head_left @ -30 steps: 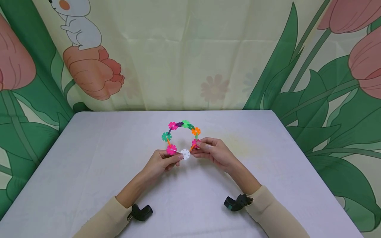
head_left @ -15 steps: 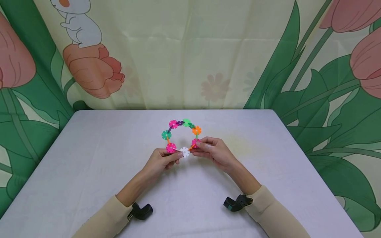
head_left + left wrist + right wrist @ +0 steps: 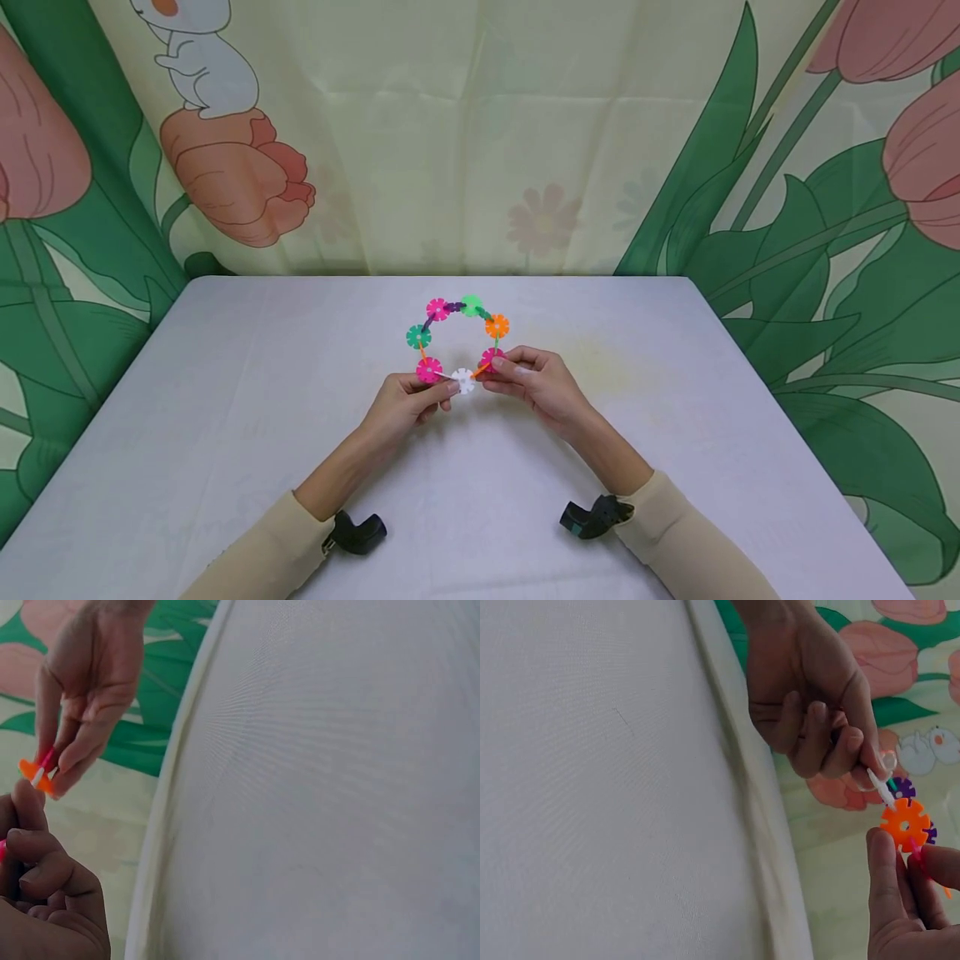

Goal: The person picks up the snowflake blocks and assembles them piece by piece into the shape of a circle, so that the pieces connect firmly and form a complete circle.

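Observation:
A ring of interlocking notched plastic discs [image 3: 497, 326] in several colours is held up in both hands in the head view. My left hand [image 3: 401, 404] pinches its lower left part, by a white disc [image 3: 462, 381] and a pink disc [image 3: 429, 370]. On the other side, my right hand [image 3: 543, 383] pinches another pink disc [image 3: 492, 360] between thumb and fingers. An orange disc [image 3: 905, 825] links the white and pink ones between the hands in the right wrist view. Fingers hide parts of the held discs.
A white cloth-covered table [image 3: 262, 417] lies below the hands. Behind it hangs a curtain [image 3: 420, 167] printed with tulips and a rabbit. A black wrist camera [image 3: 358, 533] sits at the left sleeve, another black camera [image 3: 596, 517] at the right.
The ring has shifted slightly upward in the head view and looks a little rounder and more face-on. Both hands keep their pinch in nearly the same places.

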`<state>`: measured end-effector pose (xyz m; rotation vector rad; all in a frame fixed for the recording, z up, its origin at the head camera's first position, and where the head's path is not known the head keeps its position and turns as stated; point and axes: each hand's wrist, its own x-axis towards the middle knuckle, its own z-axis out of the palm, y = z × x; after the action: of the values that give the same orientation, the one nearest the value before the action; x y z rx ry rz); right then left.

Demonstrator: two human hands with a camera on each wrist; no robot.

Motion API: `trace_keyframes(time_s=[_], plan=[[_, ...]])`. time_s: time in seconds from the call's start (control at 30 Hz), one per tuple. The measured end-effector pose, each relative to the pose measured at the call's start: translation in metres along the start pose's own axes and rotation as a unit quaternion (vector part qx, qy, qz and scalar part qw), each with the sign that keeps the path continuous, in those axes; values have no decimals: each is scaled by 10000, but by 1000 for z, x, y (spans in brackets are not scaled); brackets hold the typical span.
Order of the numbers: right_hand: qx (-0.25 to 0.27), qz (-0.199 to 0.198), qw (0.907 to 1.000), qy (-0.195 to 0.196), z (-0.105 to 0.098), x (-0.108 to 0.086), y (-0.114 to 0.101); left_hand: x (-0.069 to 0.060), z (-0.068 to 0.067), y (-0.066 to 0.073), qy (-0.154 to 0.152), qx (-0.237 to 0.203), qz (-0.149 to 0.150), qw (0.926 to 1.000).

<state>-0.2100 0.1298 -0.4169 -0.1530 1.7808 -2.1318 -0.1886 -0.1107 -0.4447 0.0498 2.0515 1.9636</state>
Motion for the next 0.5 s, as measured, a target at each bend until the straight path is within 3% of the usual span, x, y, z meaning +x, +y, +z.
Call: trace_keyframes(time_s=[0.5], plan=[[109,-168,9997,106,7,0,5,0,1,-4,87,-219,140,9996]])
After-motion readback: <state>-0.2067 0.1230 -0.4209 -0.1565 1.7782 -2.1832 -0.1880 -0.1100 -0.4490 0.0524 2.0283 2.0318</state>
